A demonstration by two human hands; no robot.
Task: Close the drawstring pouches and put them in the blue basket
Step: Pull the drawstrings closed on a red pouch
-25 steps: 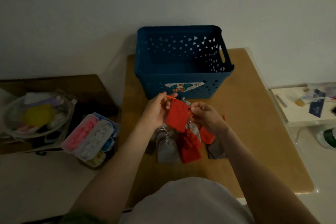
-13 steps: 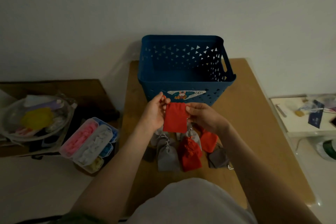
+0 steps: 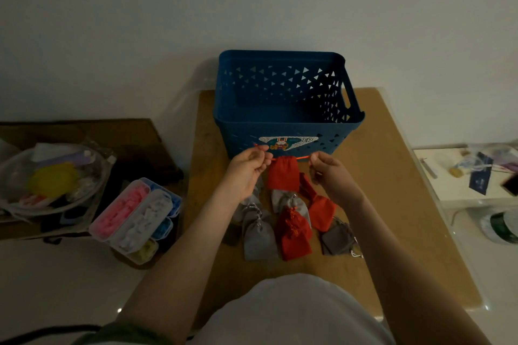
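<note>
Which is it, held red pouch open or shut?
Nearly shut: red pouch top bunched; left hand and right hand pinch its strings taut sideways.

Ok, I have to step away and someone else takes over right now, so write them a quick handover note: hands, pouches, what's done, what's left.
Left hand and right hand each pinch an end of the drawstring of one red pouch, held in the air in front of the blue basket; its mouth looks gathered.
No pouch shows inside the basket.
The pile of grey and red pouches lies on the table, near the body.
Left to do: drop this pouch in, then close and load the rest.
</note>
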